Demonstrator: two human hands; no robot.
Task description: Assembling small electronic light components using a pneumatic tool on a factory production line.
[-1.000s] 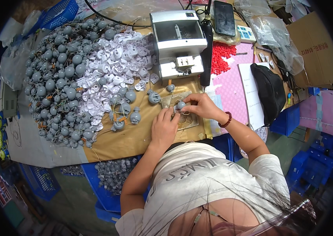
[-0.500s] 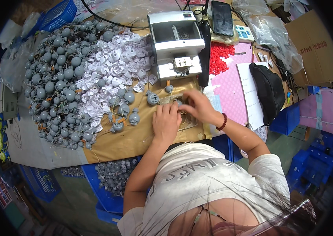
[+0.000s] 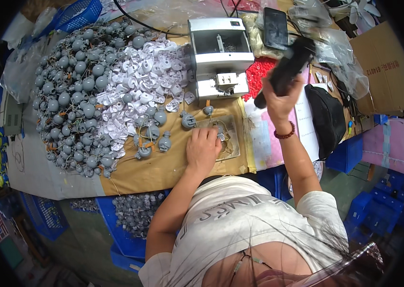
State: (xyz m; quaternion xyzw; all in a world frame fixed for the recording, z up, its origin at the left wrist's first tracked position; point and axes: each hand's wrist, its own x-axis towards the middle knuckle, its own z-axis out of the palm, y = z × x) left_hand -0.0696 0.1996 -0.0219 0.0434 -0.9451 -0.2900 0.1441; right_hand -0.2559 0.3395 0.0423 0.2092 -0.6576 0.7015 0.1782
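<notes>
My left hand (image 3: 203,149) lies palm down on a small grey part with thin wires, pressing it onto a clear flat plate (image 3: 230,138) on the brown table cover (image 3: 163,167). My right hand (image 3: 278,98) is raised to the right of the plate and grips a black electric screwdriver (image 3: 285,71), its tip pointing down toward the table. A silver screw feeder box (image 3: 220,57) stands just behind the plate. Three assembled grey round parts (image 3: 151,141) sit left of my left hand.
A big heap of grey ball-shaped parts (image 3: 70,95) and white plastic pieces (image 3: 140,81) fills the left of the table. Red small pieces (image 3: 258,76), a black phone (image 3: 275,27), a black cap (image 3: 326,117), a cardboard box (image 3: 386,67) and blue crates (image 3: 130,225) surround the spot.
My right hand left the part on the plate, went up and to the right and took hold of the black screwdriver. My left hand stayed on the part.
</notes>
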